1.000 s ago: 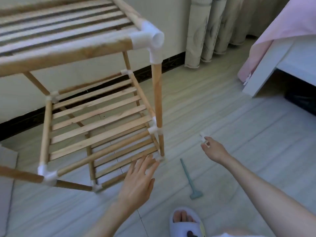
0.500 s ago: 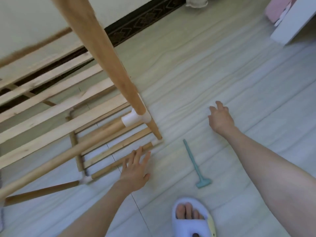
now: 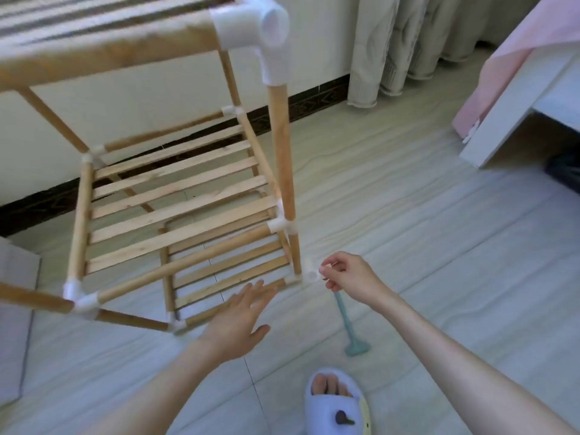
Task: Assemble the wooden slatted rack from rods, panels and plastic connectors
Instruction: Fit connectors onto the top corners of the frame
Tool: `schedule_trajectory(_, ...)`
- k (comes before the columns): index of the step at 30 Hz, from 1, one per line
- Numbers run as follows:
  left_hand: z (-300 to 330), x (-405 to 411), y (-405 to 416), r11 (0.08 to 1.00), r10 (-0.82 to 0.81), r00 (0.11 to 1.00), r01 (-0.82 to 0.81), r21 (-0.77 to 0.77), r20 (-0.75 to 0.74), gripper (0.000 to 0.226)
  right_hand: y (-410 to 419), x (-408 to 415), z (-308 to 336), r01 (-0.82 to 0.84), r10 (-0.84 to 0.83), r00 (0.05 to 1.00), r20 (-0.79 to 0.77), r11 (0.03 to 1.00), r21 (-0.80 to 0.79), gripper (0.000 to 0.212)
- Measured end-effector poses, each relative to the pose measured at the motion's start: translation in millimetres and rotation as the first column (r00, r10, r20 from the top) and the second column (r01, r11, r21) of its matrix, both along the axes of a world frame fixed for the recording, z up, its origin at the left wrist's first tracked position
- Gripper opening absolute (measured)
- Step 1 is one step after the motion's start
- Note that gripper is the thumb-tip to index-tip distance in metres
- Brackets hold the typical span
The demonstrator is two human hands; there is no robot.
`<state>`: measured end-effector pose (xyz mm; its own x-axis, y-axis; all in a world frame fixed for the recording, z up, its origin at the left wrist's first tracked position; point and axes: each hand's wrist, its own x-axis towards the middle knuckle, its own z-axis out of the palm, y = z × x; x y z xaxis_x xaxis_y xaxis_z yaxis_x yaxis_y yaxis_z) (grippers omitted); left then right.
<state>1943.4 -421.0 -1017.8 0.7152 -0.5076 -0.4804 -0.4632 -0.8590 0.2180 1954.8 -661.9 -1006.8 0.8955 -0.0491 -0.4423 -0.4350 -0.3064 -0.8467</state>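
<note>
pale floorboards [image 3: 423,215] run under the wooden rack [image 3: 175,196], which stands by the wall with its slatted shelves in place. her right hand [image 3: 351,277] pinches a small white connector [image 3: 312,273] at the rack's lowest front corner. left hand [image 3: 241,315] hovers flat-fingered, holding nothing, just beside the bottom rod [image 3: 232,304]. a teal mallet [image 3: 350,328] lies nearby.

Soft, even daylight fills the room; shadows on the floor [image 3: 408,215] are faint. The rack's [image 3: 175,196] near top rail is smeared by blur. Wide-angle distortion bends lines toward the edges. No harsh glare.
</note>
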Motion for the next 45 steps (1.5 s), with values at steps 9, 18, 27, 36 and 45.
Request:
schedule_trajectory(9, 158, -27, 64, 0.935, 0.123, 0.962, -0.029, -0.354, 0.244, 0.049, 72, -10, 205, -0.512, 0.512, 0.851, 0.122, 0.858, -0.032, 0.022)
schedule_trajectory(18, 271, -55, 130, 0.378, 0.541, 0.827, -0.075, -0.923, 0.155, 0.068, 184, -24, 307, -0.536, 0.484, 0.784, 0.389, 0.843, 0.031, 0.026)
schedule_trajectory(27, 299, -50, 163, 0.309, 0.747, 0.606, 0.049, -0.950, 0.274, 0.028, 264, -17, 318, -0.480, 0.284, 0.807, 0.518, 0.826, 0.294, 0.023)
schedule_trajectory(36, 322, -44, 192, 0.171, 0.727, 0.684, -0.083, -0.982, 0.068, 0.032, 283, -9, 322, -0.463, 0.171, 0.801, 0.574, 0.784, 0.413, 0.036)
schedule_trajectory(45, 312, -38, 215, -0.023, 0.803, 0.586, -0.151, -0.988, -0.108, 0.046, 293, -7, 307, -0.326, 0.202, 0.922, 0.331, 0.864, 0.383, 0.041)
